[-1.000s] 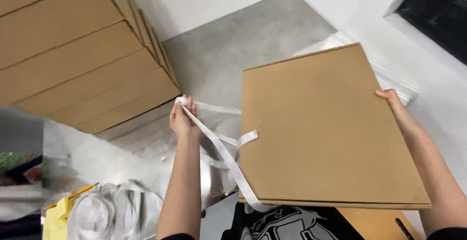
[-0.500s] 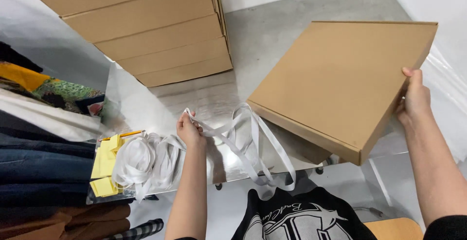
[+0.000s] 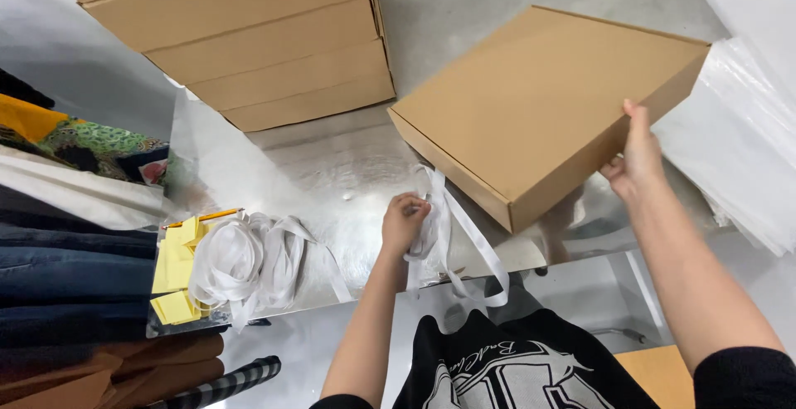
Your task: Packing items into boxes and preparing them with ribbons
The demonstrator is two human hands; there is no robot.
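Observation:
A flat brown cardboard box (image 3: 547, 102) is tilted above the shiny metal table (image 3: 332, 168), its near left corner low. My right hand (image 3: 637, 156) grips the box by its right edge. My left hand (image 3: 404, 220) is closed on a white ribbon (image 3: 464, 226) that loops down from the box's near left corner and hangs over the table's front edge.
A stack of flat brown boxes (image 3: 265, 52) stands at the back left. A heap of white ribbon (image 3: 249, 260) and yellow paper slips (image 3: 176, 264) lie at the table's left end. Folded clothes (image 3: 66, 210) are stacked at left, clear plastic sheeting (image 3: 738, 135) at right.
The box has come lower and nearer the table, tilting flatter. My left hand has shifted right along the ribbon toward the box corner. The view has swung slightly.

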